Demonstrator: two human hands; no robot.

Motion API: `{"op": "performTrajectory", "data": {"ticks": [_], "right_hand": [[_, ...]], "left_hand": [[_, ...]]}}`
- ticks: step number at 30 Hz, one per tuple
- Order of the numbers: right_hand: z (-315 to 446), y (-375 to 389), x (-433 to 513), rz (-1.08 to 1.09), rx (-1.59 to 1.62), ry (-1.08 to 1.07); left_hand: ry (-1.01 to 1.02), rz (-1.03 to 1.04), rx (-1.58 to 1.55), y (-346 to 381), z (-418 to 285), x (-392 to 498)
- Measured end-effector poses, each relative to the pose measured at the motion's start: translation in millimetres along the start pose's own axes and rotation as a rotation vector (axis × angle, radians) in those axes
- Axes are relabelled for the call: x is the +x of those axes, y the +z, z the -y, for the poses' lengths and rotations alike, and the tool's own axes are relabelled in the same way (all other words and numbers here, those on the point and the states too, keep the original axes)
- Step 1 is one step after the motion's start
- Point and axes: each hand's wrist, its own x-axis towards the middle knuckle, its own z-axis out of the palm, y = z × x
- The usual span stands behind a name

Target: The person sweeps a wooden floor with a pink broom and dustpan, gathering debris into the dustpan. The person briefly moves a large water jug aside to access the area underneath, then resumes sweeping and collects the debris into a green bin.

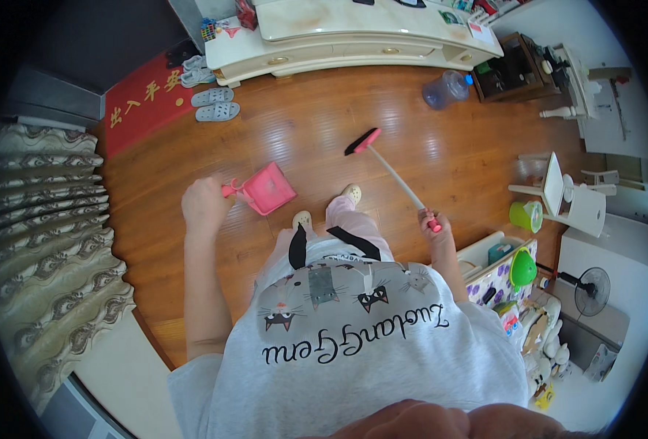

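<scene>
My left hand [207, 204] is closed at the handle end of a pink plastic dustpan [270, 189], which hangs over the wooden floor left of my feet. In my right hand [436, 224] is the pink grip of a broom [398, 176] with a pale stick. The broom's head, pink with black bristles, points away from me, ahead of my right foot. Whether its bristles touch the floor I cannot tell. My feet wear cream clogs, one of them [352, 192] a little farther forward.
A long cream cabinet [324, 57] stands ahead, with grey slippers [217, 112] and a red doormat [137, 107] at its left. A large water bottle [445, 89] lies by its right end. Patterned curtains [55, 219] hang at left; white chairs [553, 184] and a green bin [526, 215] stand at right.
</scene>
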Motion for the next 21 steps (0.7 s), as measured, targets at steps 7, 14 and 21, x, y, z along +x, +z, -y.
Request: {"op": "performTrajectory", "data": {"ticks": [7,14,21], "right_hand": [[9,-1,-6,-0.069,-0.175,-0.045],[-19,21,12,0.069,-0.223,-0.022],[-62,95,38,0.109,-0.214,0.178]], "left_hand": [[-0.025,-0.049,-0.035,-39,8,0],[-0.012,-0.044,-0.072,-35,-14,23],[0.010,-0.035,-0.078,-33,-53,64]]}}
